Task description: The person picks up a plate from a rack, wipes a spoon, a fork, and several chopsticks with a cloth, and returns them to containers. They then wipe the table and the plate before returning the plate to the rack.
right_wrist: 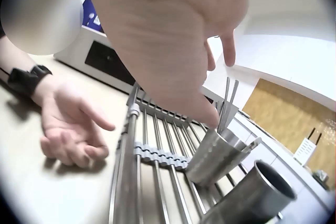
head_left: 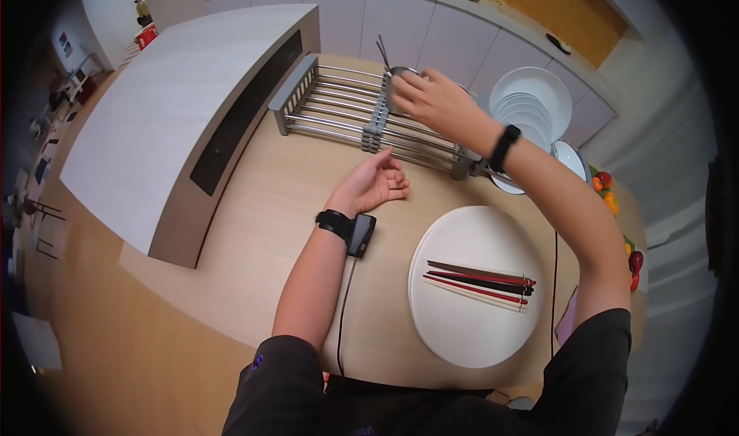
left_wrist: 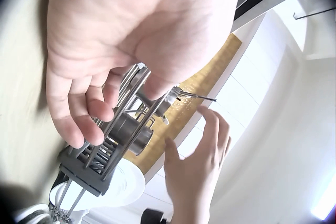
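On the extendable metal dish rack [head_left: 331, 120] stands a perforated steel utensil cup [right_wrist: 207, 161] with thin metal sticks [right_wrist: 227, 106] upright in it. Over this cup hovers my right hand [head_left: 439, 101], thumb and fingers spread apart and nothing between them in the left wrist view. A second steel cup [right_wrist: 257, 195] is beside the first. My left hand [head_left: 373, 182] lies palm up by the table, in front of the rack, fingers loosely curled and holding nothing. Several red, black and pale chopsticks [head_left: 481, 280] lie on a large white round board [head_left: 469, 340].
White plates [head_left: 531, 97] stand at the rack's right end, with a bowl [head_left: 570, 159] beside them. Colourful vegetables [head_left: 608, 197] sit at the far right. A large white box-like unit [head_left: 169, 90] borders the left. A cable [head_left: 344, 305] runs along the table.
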`<state>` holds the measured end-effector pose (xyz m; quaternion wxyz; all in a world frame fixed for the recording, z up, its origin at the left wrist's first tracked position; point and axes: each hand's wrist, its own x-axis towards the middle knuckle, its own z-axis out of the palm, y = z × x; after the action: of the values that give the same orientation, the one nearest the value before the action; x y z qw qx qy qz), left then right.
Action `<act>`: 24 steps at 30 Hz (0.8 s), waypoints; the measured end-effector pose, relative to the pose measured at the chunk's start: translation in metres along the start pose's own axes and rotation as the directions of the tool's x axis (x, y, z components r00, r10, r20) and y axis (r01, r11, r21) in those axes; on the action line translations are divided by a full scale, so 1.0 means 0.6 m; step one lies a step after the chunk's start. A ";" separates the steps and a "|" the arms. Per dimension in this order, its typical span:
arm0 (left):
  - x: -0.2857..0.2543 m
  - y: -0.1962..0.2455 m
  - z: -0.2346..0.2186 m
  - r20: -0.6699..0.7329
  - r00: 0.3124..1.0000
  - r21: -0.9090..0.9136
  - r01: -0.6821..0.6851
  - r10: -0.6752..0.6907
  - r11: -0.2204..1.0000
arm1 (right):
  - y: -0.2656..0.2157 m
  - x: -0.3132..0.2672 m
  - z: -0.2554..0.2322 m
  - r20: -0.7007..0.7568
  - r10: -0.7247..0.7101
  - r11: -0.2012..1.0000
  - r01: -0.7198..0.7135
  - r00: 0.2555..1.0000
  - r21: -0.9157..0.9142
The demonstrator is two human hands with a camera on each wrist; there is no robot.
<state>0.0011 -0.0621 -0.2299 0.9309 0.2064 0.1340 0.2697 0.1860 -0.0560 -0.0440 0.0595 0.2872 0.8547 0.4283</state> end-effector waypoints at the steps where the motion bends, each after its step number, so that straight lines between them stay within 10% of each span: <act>1: 0.000 -0.001 0.000 -0.004 1.000 -0.006 0.002 -0.002 1.000 | 0.005 0.026 0.026 -0.016 -0.036 0.994 0.034 0.999 -0.105; 13: 0.001 -0.002 -0.002 0.011 1.000 -0.023 -0.007 0.007 1.000 | -0.004 0.120 0.152 0.389 -0.004 0.778 0.247 0.921 -0.578; 24: 0.005 -0.002 -0.003 -0.003 1.000 0.001 -0.005 0.005 1.000 | 0.011 0.106 0.166 0.293 -0.027 0.744 0.214 0.956 -0.632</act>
<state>0.0036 -0.0608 -0.2326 0.9300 0.2068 0.1353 0.2721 0.1707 0.0511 -0.0921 0.2979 0.2461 0.6503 0.6541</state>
